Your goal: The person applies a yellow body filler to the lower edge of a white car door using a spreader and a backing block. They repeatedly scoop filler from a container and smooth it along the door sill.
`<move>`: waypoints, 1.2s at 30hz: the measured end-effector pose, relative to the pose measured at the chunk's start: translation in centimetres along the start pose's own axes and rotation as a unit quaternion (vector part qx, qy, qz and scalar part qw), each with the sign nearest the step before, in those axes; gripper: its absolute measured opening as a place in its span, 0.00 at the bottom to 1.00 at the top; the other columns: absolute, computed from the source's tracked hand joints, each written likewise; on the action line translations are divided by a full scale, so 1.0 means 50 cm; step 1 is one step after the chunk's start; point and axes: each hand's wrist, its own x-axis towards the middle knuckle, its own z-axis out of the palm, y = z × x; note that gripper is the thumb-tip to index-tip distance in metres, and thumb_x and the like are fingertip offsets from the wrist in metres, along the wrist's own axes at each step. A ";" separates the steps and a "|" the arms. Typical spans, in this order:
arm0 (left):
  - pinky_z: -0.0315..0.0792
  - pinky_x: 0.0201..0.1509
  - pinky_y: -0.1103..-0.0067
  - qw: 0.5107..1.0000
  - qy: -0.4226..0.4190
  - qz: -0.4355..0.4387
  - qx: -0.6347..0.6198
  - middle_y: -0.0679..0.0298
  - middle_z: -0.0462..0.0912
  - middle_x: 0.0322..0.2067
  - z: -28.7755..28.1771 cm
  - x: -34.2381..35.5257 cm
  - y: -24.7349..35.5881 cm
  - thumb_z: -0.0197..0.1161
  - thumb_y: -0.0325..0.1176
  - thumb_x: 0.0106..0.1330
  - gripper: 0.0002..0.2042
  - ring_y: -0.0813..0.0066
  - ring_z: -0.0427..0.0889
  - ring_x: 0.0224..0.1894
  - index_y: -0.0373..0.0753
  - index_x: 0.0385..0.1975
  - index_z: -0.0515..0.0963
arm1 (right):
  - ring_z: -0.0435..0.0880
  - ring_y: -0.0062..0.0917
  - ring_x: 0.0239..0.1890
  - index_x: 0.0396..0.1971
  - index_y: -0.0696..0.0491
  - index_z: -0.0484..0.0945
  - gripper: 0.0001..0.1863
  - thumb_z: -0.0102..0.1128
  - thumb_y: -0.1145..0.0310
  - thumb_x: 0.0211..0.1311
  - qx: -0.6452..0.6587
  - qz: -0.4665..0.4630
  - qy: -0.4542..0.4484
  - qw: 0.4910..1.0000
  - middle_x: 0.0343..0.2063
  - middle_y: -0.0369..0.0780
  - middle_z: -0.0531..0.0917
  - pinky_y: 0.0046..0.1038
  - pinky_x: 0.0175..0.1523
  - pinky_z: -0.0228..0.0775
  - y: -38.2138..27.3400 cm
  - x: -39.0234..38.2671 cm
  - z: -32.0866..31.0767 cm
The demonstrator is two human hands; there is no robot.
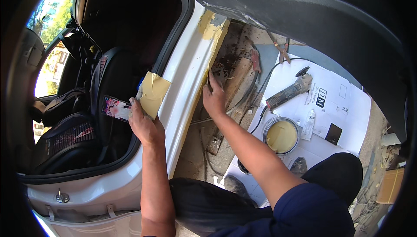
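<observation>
My left hand [147, 124] is closed around the lower edge of a putty board [154, 94], whose face carries a smooth layer of pale yellow filler. Just left of my fingers is a phone [116, 108] with its screen lit; whether my hand touches it I cannot tell. My right hand [214, 98] is at the outer edge of the white car sill [184, 71], its fingers pinched on something thin and dark, seen edge-on. Yellow filler [211, 30] coats the sill's outer edge and its far end.
Right of my arm, an open can of filler [281, 136], a tube [308, 125] and an angle grinder [290, 92] rest on white cardboard [347, 111]. Pliers [281, 51], a red-handled clamp [255, 61] and cables lie farther off. A dark car door panel [312, 19] overhangs the right.
</observation>
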 end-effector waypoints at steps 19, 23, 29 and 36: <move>0.79 0.68 0.67 0.999 -0.045 0.012 0.007 0.55 0.86 0.57 -0.001 -0.009 0.019 0.50 0.44 0.88 0.21 0.65 0.86 0.61 0.30 0.61 0.77 | 0.84 0.33 0.66 0.74 0.53 0.76 0.27 0.52 0.76 0.78 0.026 0.031 0.029 0.999 0.67 0.47 0.84 0.31 0.70 0.72 0.040 0.189 -0.055; 0.79 0.68 0.67 1.000 -0.018 0.019 -0.006 0.55 0.85 0.58 -0.008 -0.002 0.013 0.51 0.43 0.88 0.21 0.64 0.86 0.61 0.29 0.62 0.76 | 0.83 0.49 0.65 0.72 0.51 0.77 0.27 0.55 0.69 0.74 -0.004 0.019 0.036 0.999 0.64 0.54 0.83 0.42 0.68 0.76 0.052 0.208 -0.028; 0.79 0.67 0.68 1.000 -0.001 0.008 -0.018 0.56 0.85 0.58 -0.017 -0.004 0.022 0.52 0.43 0.87 0.21 0.64 0.87 0.61 0.30 0.62 0.76 | 0.80 0.47 0.69 0.76 0.55 0.73 0.31 0.59 0.73 0.73 -0.003 0.039 -0.027 0.999 0.68 0.55 0.80 0.38 0.72 0.72 -0.010 0.054 -0.013; 0.79 0.68 0.69 0.997 -0.066 0.016 -0.022 0.55 0.86 0.57 0.023 -0.006 0.019 0.51 0.45 0.88 0.22 0.64 0.87 0.60 0.29 0.60 0.79 | 0.80 0.47 0.69 0.77 0.53 0.72 0.33 0.62 0.69 0.73 0.001 0.059 -0.057 0.997 0.67 0.54 0.81 0.39 0.72 0.73 -0.052 -0.112 -0.004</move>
